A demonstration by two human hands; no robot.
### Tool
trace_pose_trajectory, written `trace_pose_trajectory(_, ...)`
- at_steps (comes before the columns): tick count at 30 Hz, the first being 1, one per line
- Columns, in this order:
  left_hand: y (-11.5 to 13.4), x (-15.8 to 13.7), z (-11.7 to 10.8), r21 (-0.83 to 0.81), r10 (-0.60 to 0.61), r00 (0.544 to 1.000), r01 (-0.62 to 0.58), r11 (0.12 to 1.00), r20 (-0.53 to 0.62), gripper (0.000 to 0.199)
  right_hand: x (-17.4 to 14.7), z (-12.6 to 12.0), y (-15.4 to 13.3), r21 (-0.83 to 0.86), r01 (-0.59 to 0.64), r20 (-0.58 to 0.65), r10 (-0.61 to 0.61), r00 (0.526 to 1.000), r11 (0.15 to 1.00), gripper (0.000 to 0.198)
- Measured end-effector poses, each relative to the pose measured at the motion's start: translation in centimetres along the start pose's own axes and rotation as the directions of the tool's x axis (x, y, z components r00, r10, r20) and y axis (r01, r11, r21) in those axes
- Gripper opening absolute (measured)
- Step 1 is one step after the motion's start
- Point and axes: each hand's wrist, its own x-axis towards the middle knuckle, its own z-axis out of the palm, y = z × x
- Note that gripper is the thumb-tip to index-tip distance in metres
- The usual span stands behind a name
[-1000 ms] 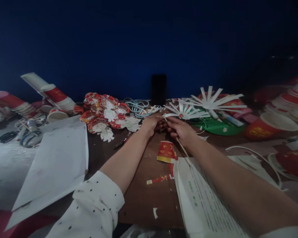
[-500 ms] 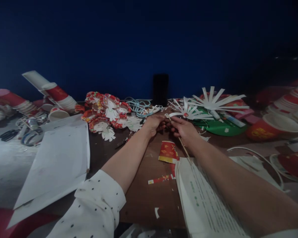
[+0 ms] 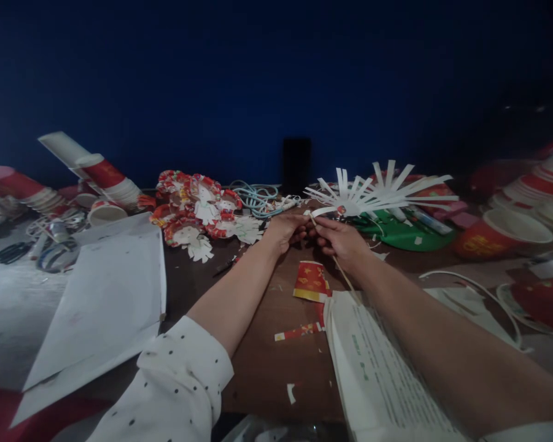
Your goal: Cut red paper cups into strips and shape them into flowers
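The right hand (image 3: 340, 241) pinches a thin tan stick (image 3: 345, 275) slanting toward five o'clock; the left hand (image 3: 283, 233) curls just beside it, its hold hard to make out. From the hands, fringed white paper (image 3: 345, 201) fans out at two o'clock, a tilted red paper cup (image 3: 479, 238) sits at three, and a red cup-shaped piece (image 3: 309, 277) lies at six on the table (image 3: 253, 380).

Cup piece (image 3: 308, 280) (on table (image 3: 258, 380)) left of stick (image 3: 345, 278)

White paper fringe (image 3: 349, 204) turned, strips (image 3: 340, 181) now pointing higher.
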Motion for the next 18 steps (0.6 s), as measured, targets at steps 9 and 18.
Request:
trace_pose_trajectory(9,0.4,-0.7,0.3,-0.039,-0.057,0.998,0.056,0.998,-0.018,0.005,-0.7,0.4,0.4,-0.029,0.045,-0.032,-0.046,0.998,0.999,0.039)
trace_pose_trajectory(18,0.5,-0.4,0.5,-0.027,-0.024,1.000,0.023,0.999,-0.009,0.012,-0.5,0.3,1.1,-0.235,0.203,0.019,-0.204,0.979,0.951,0.041)
